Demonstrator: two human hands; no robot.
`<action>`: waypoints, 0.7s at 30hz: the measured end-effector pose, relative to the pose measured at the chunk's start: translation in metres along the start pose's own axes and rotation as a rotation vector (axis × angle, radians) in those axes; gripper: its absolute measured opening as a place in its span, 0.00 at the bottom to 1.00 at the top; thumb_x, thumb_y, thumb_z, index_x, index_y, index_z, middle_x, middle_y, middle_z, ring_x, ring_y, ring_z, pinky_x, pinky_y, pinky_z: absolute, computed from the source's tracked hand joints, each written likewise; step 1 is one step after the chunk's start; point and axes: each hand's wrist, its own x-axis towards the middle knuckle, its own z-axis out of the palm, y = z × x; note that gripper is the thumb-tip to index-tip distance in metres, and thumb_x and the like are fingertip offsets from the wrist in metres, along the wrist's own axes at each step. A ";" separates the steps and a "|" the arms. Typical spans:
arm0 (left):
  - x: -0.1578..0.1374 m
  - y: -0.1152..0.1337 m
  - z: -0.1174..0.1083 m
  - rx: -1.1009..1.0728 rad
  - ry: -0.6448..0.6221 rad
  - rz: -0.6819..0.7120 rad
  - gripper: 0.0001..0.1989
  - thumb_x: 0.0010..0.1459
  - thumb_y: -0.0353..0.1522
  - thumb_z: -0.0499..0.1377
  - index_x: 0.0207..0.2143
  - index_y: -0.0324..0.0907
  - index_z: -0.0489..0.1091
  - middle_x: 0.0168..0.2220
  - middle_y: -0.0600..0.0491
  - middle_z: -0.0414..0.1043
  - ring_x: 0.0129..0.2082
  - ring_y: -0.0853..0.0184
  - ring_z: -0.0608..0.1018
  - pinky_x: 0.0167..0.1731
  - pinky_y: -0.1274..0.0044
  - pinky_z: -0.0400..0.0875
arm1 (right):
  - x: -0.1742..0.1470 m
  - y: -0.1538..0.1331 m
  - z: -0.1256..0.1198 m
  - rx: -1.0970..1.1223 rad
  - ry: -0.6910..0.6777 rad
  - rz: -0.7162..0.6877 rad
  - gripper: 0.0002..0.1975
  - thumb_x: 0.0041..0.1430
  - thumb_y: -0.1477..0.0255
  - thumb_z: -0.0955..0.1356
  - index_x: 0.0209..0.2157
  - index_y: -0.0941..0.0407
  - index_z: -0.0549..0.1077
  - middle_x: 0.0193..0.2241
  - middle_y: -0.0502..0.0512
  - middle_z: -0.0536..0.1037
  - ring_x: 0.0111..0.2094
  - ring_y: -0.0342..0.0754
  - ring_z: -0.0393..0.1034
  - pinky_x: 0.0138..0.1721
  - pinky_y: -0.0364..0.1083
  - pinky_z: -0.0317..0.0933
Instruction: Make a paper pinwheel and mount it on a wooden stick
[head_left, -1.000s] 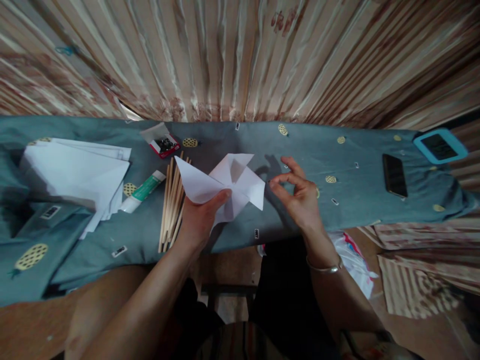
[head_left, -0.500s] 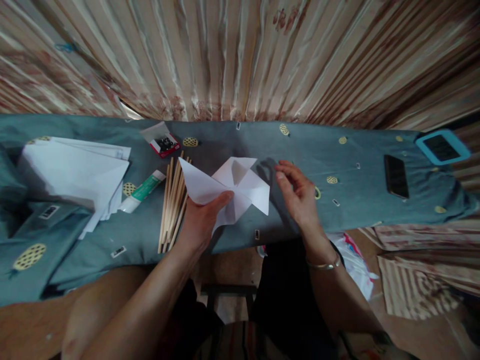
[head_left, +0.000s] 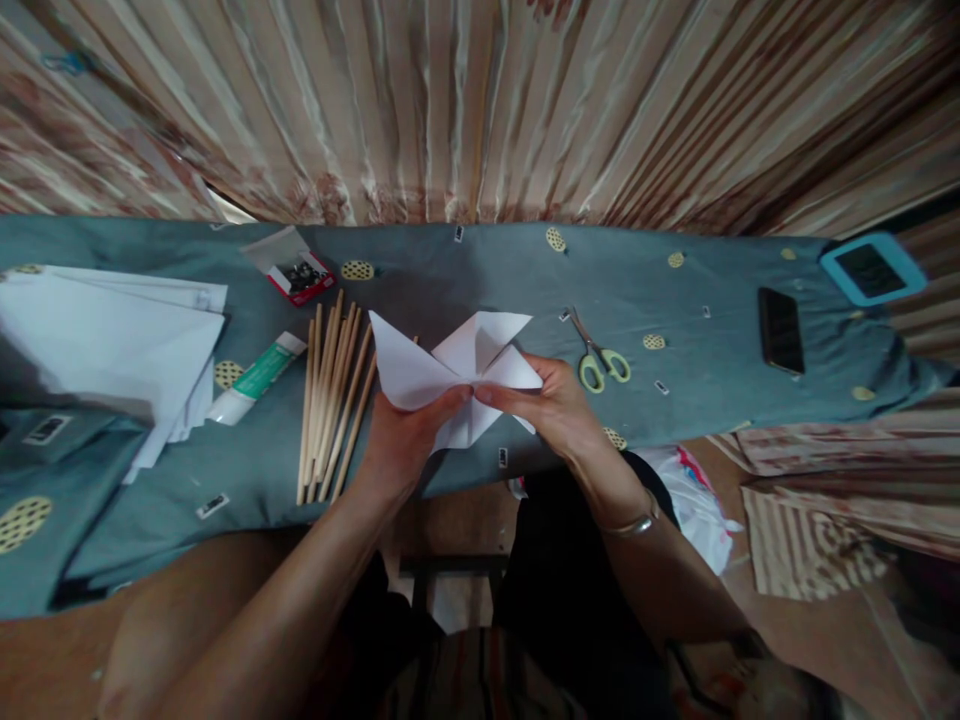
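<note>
Left fingers [head_left: 450,400] and right fingers [head_left: 504,400] pinch the pinwheel [head_left: 409,372], open cloth [head_left: 495,277] beyond its edge.

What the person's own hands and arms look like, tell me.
The left hand and right hand are ungloved, and no sleeve covers either forearm. A shiny silver-coloured bangle circles the right wrist; the left wrist shows none.

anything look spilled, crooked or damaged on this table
Nothing looks spilled or damaged. The paper stack is askew, its sheet edges not lined up, and the sticks left of the folded paper fan out unevenly. The small box stands open.
</note>
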 end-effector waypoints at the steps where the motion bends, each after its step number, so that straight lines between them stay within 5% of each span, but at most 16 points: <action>1: 0.000 0.000 0.000 0.009 0.002 0.000 0.17 0.36 0.33 0.74 0.32 0.39 0.77 0.34 0.48 0.81 0.33 0.59 0.81 0.37 0.68 0.79 | 0.000 0.000 0.000 0.005 0.000 -0.004 0.15 0.35 0.65 0.81 0.27 0.53 0.80 0.23 0.45 0.78 0.22 0.41 0.68 0.27 0.43 0.67; 13: 0.000 0.007 -0.006 0.127 -0.122 0.022 0.22 0.39 0.37 0.74 0.38 0.37 0.77 0.37 0.46 0.82 0.40 0.54 0.83 0.42 0.63 0.80 | 0.003 0.004 -0.003 0.032 0.022 0.014 0.14 0.39 0.65 0.80 0.29 0.54 0.81 0.26 0.47 0.81 0.26 0.43 0.73 0.34 0.46 0.71; 15: 0.001 0.007 -0.008 0.164 -0.145 0.121 0.29 0.41 0.36 0.73 0.48 0.39 0.74 0.43 0.46 0.80 0.44 0.54 0.82 0.45 0.63 0.79 | 0.004 0.004 -0.003 0.041 0.051 0.021 0.14 0.39 0.65 0.80 0.29 0.54 0.81 0.27 0.47 0.81 0.26 0.43 0.73 0.34 0.47 0.71; 18: 0.003 0.009 -0.011 0.179 -0.142 0.320 0.50 0.41 0.33 0.74 0.65 0.49 0.56 0.55 0.46 0.72 0.50 0.55 0.79 0.47 0.66 0.78 | 0.006 0.005 -0.003 0.075 0.093 0.021 0.15 0.37 0.65 0.81 0.29 0.54 0.81 0.27 0.47 0.82 0.25 0.43 0.73 0.32 0.46 0.71; 21: 0.004 0.013 -0.017 0.200 -0.185 0.403 0.54 0.42 0.31 0.74 0.67 0.57 0.49 0.62 0.46 0.64 0.52 0.57 0.78 0.47 0.69 0.79 | 0.007 0.006 -0.004 0.102 0.121 0.035 0.15 0.36 0.65 0.81 0.29 0.54 0.81 0.27 0.48 0.82 0.26 0.45 0.74 0.31 0.46 0.71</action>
